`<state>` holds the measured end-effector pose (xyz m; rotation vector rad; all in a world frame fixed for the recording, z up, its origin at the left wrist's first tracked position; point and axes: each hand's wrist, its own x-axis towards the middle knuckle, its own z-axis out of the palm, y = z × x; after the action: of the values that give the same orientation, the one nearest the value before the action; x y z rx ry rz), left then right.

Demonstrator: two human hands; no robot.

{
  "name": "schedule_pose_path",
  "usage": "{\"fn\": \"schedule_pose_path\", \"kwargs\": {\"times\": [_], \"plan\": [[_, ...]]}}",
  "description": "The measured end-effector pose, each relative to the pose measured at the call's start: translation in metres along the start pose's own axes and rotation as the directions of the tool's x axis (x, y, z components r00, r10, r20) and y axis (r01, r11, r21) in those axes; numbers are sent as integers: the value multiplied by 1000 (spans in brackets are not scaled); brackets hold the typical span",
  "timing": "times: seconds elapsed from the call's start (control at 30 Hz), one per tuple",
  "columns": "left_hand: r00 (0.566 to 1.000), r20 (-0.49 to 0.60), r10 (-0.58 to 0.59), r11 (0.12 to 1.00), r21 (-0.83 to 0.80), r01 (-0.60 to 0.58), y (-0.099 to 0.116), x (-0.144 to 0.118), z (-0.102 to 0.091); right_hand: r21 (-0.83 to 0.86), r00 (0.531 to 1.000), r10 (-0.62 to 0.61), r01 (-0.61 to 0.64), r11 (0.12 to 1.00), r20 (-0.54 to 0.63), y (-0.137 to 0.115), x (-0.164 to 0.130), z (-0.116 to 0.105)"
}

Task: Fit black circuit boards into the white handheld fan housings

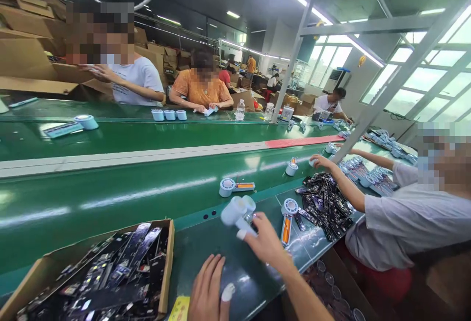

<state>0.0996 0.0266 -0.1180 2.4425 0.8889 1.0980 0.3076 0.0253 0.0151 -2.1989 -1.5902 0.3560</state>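
Note:
My right hand (265, 240) grips the handle of a light blue handheld fan housing (235, 211) over the near bench edge; motion blurs its round head. White wrapping covers my right thumb tip. My left hand (210, 289) lies on the green bench with fingers stretched and holds nothing; its thumb is wrapped in white too. Just right of my right hand lies another fan housing (290, 207), with an orange strip in its handle. On the belt beyond, a fan housing (227, 186) lies with its handle pointing right.
A cardboard box (169, 267) of dark circuit boards (121, 262) stands at left. More boards (326, 203) are piled at right, beside a co-worker's arm (346, 186). The green conveyor belt (147, 188) runs across. A metal post (368, 110) slants at right. Other people sit across the belt.

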Motion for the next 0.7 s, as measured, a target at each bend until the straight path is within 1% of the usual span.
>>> {"fn": "schedule_pose_path", "kwargs": {"times": [0.03, 0.1, 0.13, 0.2, 0.27, 0.33, 0.43, 0.5, 0.57, 0.63, 0.7], "plan": [[1000, 4, -5, 999, 32, 4, 0, 2, 3, -70, 997, 68, -70, 995, -37, 4, 19, -15], [998, -18, -61, 996, 68, 62, 3, 7, 5, -128, 986, 136, -148, 981, -99, 9, 67, -39], [996, -40, -86, 994, 72, 88, 4, 10, 6, -150, 979, 166, -183, 972, -118, 11, 92, -47], [991, -81, -107, 991, 68, 112, 6, 13, 6, -189, 969, 211, -233, 954, -131, 12, 136, -54], [992, -91, -92, 992, 78, 100, 5, 13, 7, -228, 965, 227, -252, 940, -131, 12, 164, -53], [991, -113, -75, 991, 105, 87, 2, 12, 11, -268, 971, 204, -230, 936, -122, 12, 175, -50], [982, -164, -91, 986, 123, 112, -6, 10, 16, -316, 991, 108, -127, 940, -78, 14, 174, -51], [986, -132, -104, 985, 120, 120, -12, 10, 19, -338, 999, 32, -40, 940, -27, 15, 171, -54], [993, -79, -87, 989, 116, 96, -20, 9, 21, -351, 999, -36, 48, 935, 40, 16, 169, -57], [996, -59, -61, 993, 100, 67, -31, 7, 23, -351, 988, -93, 130, 927, 121, 16, 166, -57], [998, -43, -53, 996, 75, 56, -43, 4, 26, -336, 967, -141, 208, 919, 211, 16, 162, -54]]}}
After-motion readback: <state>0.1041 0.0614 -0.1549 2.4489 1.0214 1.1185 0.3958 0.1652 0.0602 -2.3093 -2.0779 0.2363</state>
